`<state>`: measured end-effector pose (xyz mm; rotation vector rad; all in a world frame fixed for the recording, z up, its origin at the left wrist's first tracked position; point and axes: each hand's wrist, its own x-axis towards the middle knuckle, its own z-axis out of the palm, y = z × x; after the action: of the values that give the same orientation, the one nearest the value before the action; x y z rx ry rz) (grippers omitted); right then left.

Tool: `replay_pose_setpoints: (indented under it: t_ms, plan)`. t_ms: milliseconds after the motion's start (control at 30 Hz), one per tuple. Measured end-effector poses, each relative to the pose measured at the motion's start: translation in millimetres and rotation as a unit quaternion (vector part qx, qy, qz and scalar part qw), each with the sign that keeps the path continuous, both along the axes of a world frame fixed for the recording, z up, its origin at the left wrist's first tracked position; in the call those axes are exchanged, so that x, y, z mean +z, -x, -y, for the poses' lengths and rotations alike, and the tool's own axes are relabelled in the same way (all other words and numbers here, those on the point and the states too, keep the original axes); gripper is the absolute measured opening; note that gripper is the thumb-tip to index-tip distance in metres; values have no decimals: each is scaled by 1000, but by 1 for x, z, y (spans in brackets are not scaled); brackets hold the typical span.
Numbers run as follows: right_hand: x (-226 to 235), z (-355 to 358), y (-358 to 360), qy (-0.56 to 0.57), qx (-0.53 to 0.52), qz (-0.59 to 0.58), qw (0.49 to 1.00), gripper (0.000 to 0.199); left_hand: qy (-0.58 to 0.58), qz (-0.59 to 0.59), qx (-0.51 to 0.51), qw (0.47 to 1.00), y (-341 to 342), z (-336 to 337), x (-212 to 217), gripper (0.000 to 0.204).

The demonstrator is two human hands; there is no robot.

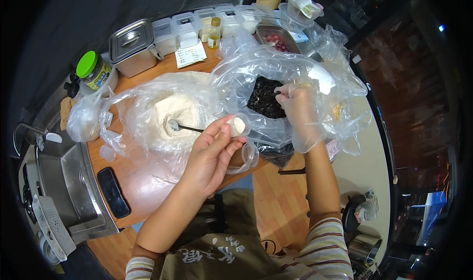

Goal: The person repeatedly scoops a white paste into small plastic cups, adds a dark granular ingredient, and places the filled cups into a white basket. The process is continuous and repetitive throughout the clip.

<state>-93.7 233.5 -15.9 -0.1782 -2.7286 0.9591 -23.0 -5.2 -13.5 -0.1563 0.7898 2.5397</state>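
- One bare left hand, thumb and fingers pinching one small translucent cup with white contents.
- One right hand in one clear glove, fingers drawn together at the dark shreds; whether they grip any, I cannot tell.
- One heap of those shreds, in one clear bag, just left of the right hand's fingers.
- One bag of white powder, left of the left hand, one dark-handled spoon in it.
- One phone on the tabletop, farther left.
- Beyond both hands: one lidded steel container, one gold-capped bottle, one steel tray.
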Motion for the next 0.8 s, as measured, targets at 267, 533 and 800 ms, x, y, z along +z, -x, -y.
replay_pose_setpoints:
  t_ms: [267, 533, 800]
  plan:
    - [54, -2, -16, 367, 17, 4, 930, 11, 14, -35, -30, 999, 33, -50, 3, 43]
    - [57, 7, -30, 387, 48, -7, 921, 14, -50, 19, -7, 999, 40, -91, 4, 42]
    - [58, 0, -37, 203, 123, -25, 971, 21, -57, 11, -1, 998, 38, -94, -3, 43]
